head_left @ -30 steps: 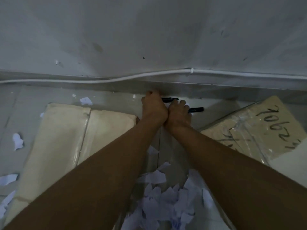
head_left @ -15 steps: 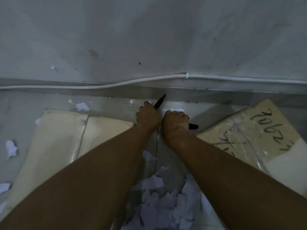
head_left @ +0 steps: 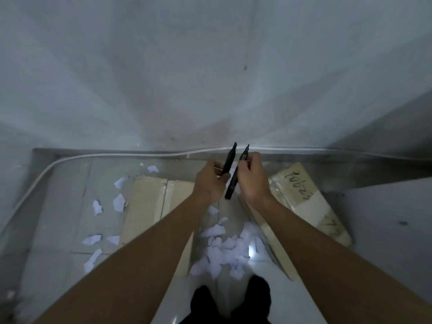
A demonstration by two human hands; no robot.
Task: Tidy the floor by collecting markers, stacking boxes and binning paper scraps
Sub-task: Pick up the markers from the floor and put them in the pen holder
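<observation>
Holding one black marker each, the two hands are raised above the floor (head_left: 65,206), close together in front of the wall (head_left: 210,66). The left hand (head_left: 209,182) has its fingers curled round the lower part of the left marker (head_left: 229,160), whose tip points up and away toward the wall. The right hand (head_left: 253,176) pinches the right marker (head_left: 231,188) at its upper half between thumb and fingers. This marker is tilted the same way, and its lower end hangs free between the two wrists. The markers are nearly parallel and just beside each other; whether they touch, I cannot tell.

Below the left hand a flat cardboard box (head_left: 145,206) lies on the tiles, and the left forearm crosses over its right part and hides it. Below the right hand lies a taped cardboard box (head_left: 301,190) with handwritten digits on top, turned at an angle; the right forearm covers its near edge. Between the two boxes there is a heap of paper scraps (head_left: 224,251), just in front of the person's dark feet (head_left: 258,291). More loose scraps (head_left: 119,202) are spread on the tiles to the left of the flat box, and one lies near the wall. A white cable (head_left: 105,156) runs along the foot of the wall behind the marker tips and bends down at the left corner.
</observation>
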